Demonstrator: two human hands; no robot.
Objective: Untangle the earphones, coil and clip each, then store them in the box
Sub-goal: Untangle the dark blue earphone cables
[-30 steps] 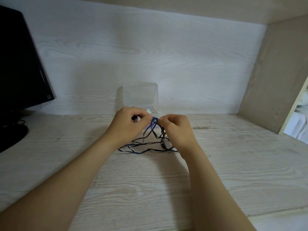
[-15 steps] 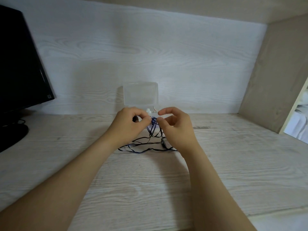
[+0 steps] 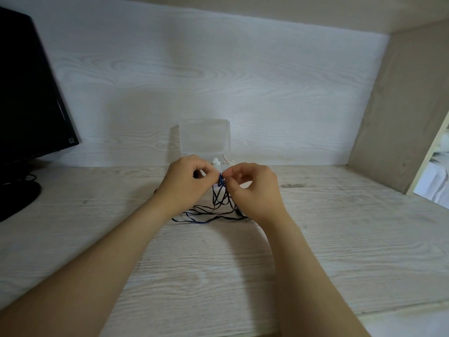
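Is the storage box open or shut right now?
Open: the clear box has its lid standing upright.

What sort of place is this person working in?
Probably a desk nook in a home: a pale wood-grain desktop under a shelf, a black monitor at the left, and what looks like bedding past the side panel.

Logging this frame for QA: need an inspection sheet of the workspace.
Surface: pale wood desk.
Job's things: earphones tangled, cords partly on desk; clear box behind, lid up.
Clutter: white bits by box, too small to identify.
Hands: left hand and right hand both pinch the tangle's top.
Cables: monitor cable, far left.
Surroundings: monitor left, panel right.
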